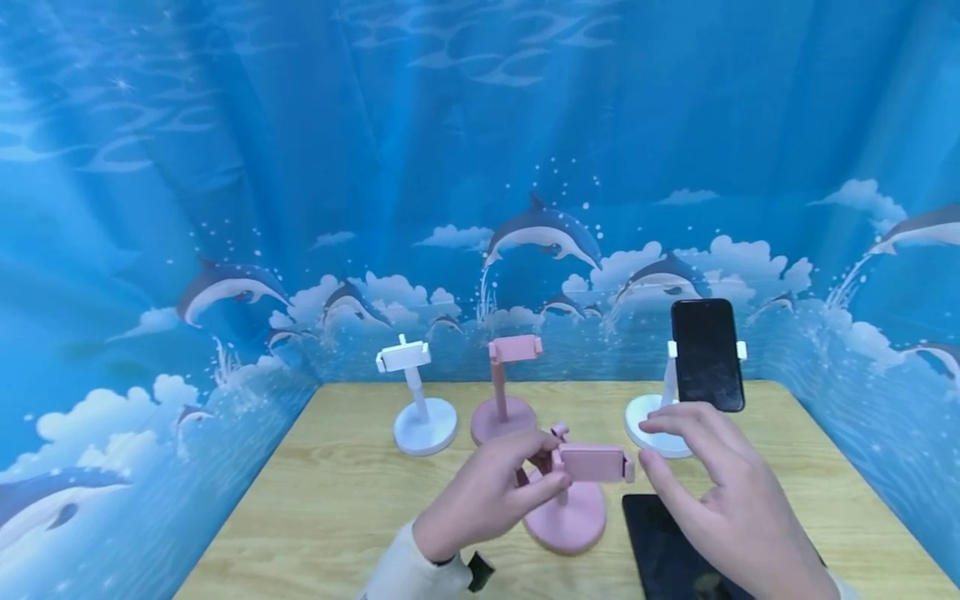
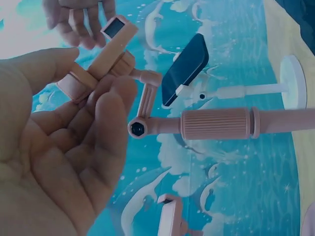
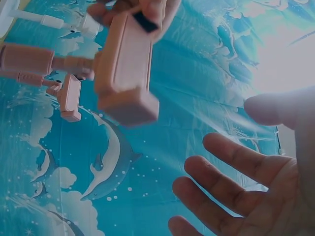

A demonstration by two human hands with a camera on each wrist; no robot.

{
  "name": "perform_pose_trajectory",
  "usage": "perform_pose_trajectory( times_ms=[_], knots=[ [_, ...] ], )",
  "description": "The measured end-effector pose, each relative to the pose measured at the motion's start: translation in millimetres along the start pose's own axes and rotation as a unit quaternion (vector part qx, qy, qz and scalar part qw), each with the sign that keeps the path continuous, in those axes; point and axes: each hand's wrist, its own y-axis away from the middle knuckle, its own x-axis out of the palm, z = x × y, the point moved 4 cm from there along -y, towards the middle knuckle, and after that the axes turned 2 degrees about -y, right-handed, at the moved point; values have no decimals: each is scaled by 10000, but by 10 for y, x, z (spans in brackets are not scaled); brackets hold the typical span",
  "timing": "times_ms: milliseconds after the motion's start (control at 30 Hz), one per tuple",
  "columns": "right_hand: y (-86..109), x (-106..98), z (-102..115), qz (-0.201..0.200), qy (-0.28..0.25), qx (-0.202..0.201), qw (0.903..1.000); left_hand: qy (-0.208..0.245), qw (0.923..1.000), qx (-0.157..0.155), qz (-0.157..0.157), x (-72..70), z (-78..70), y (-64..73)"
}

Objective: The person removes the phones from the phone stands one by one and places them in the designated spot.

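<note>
Nearest me on the table stands a pink phone stand (image 1: 573,521) with a round base and a clamp head (image 3: 125,69). My left hand (image 1: 495,492) pinches the left end of that clamp between thumb and fingers; the left wrist view shows the grip and the jointed arm (image 2: 147,101) behind it. My right hand (image 1: 731,492) hovers to the right of the clamp, apart from it, fingers spread and holding nothing. Below the right hand lies a black tablet (image 1: 660,542), partly hidden by it.
Behind, a white phone stand (image 1: 423,425) and another pink phone stand (image 1: 498,408) stand side by side. At the back right a second white stand (image 1: 645,417) holds a black phone (image 1: 707,354) upright. A dolphin-print curtain (image 1: 480,167) surrounds the wooden table (image 1: 300,500).
</note>
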Motion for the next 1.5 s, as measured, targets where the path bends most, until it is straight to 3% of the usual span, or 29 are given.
perform_pose_trajectory(
  times_ms=[100, 233, 500, 633, 767, 833, 900, 1000, 1133, 1233, 1367, 1500],
  knots=[
    [-3, -31, -5, -82, -73, -46, 9999, -157, 9997, 204, 47, 44, 1, -107],
    [-6, -81, -1, -246, -184, -133, 9994, -135, 9995, 232, -151, 81, 59, -234],
    [-22, -130, -24, -311, -221, -79, 9992, -198, 9960, -54, -866, 160, 315, -578],
    [-18, -129, 0, -311, -288, -181, 9989, -91, 9934, -381, -1076, 160, 472, -774],
    [-17, -113, 13, -208, -300, -300, 9989, 471, 9886, -949, -1069, 199, 661, -937],
    [-19, -101, 11, -120, -252, -272, 9992, 938, 9811, -1182, -1213, 221, 744, -988],
    [-21, -88, 7, -40, -175, -223, 9996, 1320, 9725, -1275, -1437, 247, 807, -1024],
    [-17, -69, -1, 46, -65, -177, 9998, 1450, 9642, -1270, -1819, 275, 851, -1062],
    [-30, 1, 28, 122, 35, -224, 9997, 1160, 9630, -1353, -2020, 247, 877, -1032],
    [-27, 39, 29, 177, 146, -252, 9994, 956, 9668, -1514, -1823, 213, 851, -929],
    [-23, 71, -1, 263, 264, -272, 9989, 728, 9728, -1590, -1516, 86, 729, -658],
    [-31, 102, -40, 368, 262, -223, 9987, 293, 9788, -1419, -1450, -186, 540, -303]
  ],
)
